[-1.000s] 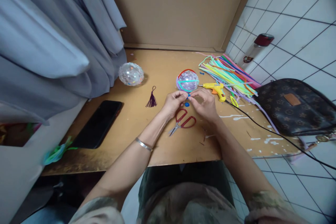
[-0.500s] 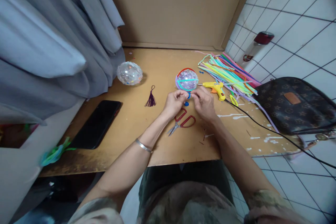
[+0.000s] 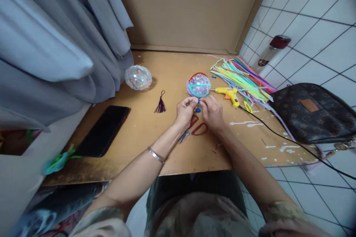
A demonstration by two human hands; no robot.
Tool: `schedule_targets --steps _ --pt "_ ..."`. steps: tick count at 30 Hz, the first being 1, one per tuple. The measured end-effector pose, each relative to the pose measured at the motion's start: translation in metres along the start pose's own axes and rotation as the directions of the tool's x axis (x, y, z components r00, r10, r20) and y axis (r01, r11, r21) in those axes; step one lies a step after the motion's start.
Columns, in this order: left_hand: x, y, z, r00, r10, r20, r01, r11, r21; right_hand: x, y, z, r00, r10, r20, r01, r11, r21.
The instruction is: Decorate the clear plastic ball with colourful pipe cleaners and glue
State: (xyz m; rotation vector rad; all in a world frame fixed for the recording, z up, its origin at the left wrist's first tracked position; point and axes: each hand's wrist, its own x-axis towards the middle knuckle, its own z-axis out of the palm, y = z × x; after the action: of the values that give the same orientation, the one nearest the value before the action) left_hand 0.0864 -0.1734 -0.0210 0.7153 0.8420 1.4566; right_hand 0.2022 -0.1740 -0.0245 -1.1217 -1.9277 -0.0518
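Between my fingertips is a small blue piece (image 3: 198,101), pinched by my left hand (image 3: 187,110) and my right hand (image 3: 211,111). Just beyond them rests a clear ball (image 3: 199,85) with red, teal and purple strips around it. Another small blue coil (image 3: 198,110) lies on the table between my wrists. Red-handled scissors (image 3: 199,129) lie nearer me, partly behind my left hand. A yellow glue gun (image 3: 228,94) is to the right, its tip close to the ball.
Fuzzy coloured stems (image 3: 244,81) lie at the back right, beside a dark bag (image 3: 314,113) and a bottle (image 3: 268,53). A purple tassel (image 3: 160,104), a second clear ball (image 3: 138,77) and a black phone (image 3: 102,131) are on the left. A cable crosses the right side.
My two hands have come slightly closer together around the blue piece. My left hand and forearm moved a little to the right, covering more of the scissors.
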Motion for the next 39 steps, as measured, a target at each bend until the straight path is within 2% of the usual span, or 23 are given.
schedule_targets --steps 4,7,11,14,23,32,39 --pt "0.000 -0.001 0.001 0.999 -0.008 -0.050 0.008 1.000 0.007 -0.002 -0.004 0.001 0.999 0.011 0.031 -0.009 0.999 -0.046" --pt "0.001 -0.004 0.000 0.995 -0.042 -0.088 0.040 0.999 -0.016 -0.002 -0.008 0.001 0.998 -0.011 0.064 0.022 0.985 -0.170" --pt "0.001 -0.006 0.001 0.995 -0.062 -0.080 0.057 0.997 -0.055 -0.002 -0.009 0.000 0.997 -0.045 0.055 0.060 0.949 -0.308" --pt "-0.001 -0.006 0.002 0.994 -0.081 -0.069 0.077 0.996 -0.055 -0.003 -0.007 0.000 0.999 -0.046 0.024 0.051 0.942 -0.331" --pt "-0.004 -0.005 0.005 0.997 -0.054 -0.063 0.053 0.998 -0.019 -0.002 -0.003 0.000 0.999 -0.027 0.030 0.035 0.958 -0.286" --pt "-0.006 -0.001 0.004 0.999 0.010 -0.035 -0.006 0.995 0.103 0.000 0.008 -0.001 0.997 0.037 -0.063 -0.042 0.996 -0.078" --pt "-0.003 -0.001 0.001 1.000 0.006 0.021 -0.008 0.992 0.127 0.001 0.010 -0.002 0.997 0.053 -0.054 -0.054 0.999 -0.006"
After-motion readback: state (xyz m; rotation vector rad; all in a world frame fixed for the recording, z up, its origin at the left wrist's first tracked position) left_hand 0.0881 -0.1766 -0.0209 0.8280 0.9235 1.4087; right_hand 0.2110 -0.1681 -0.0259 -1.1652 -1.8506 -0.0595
